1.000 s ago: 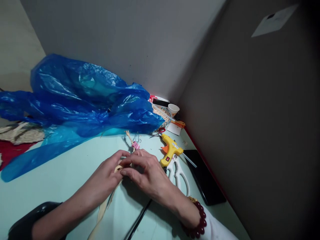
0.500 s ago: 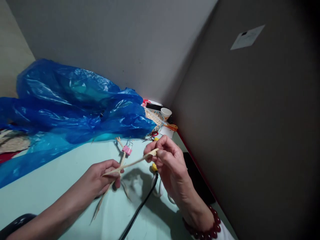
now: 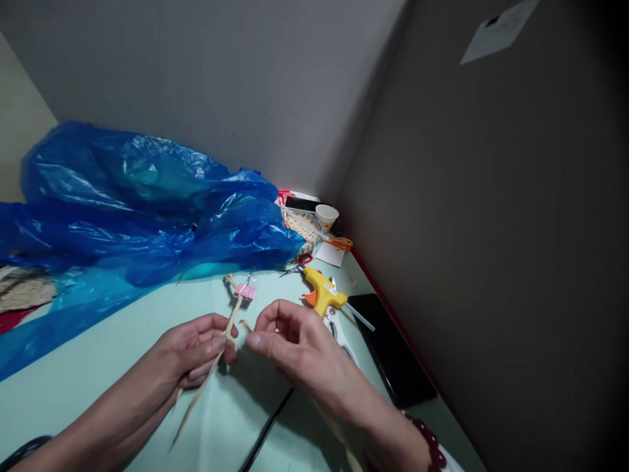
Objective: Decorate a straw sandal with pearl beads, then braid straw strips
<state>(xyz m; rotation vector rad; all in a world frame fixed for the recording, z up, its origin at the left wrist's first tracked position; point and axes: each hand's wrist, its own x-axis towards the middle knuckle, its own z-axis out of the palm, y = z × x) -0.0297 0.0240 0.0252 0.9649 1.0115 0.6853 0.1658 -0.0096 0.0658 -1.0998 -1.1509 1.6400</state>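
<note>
My left hand (image 3: 189, 351) is closed on a narrow pale braid (image 3: 235, 316) of straw-like fibre, thumb and fingers pinching it. Loose strand ends (image 3: 194, 403) trail below that hand. A pink binder clip (image 3: 244, 292) grips the braid's upper part on the table. Just to the right, my right hand (image 3: 302, 344) pinches another pale strand, whose short tip (image 3: 244, 325) pokes out towards the braid. A pale length, seemingly of this strand, hangs under my right wrist. The right fingertips are partly hidden behind the hand.
Behind my right hand lie a yellow glue gun (image 3: 323, 288) and red-handled scissors (image 3: 304, 259). A black tablet-like slab (image 3: 398, 354) is at the right edge. Blue plastic sheeting (image 3: 147, 210) covers the back left. A paper cup (image 3: 327, 215) and woven basket (image 3: 307, 229) stand at the back.
My right hand has turned over and moved down and left, drawing its strand away from across the left hand. The glue gun now shows. My left hand keeps hold of the braid.
</note>
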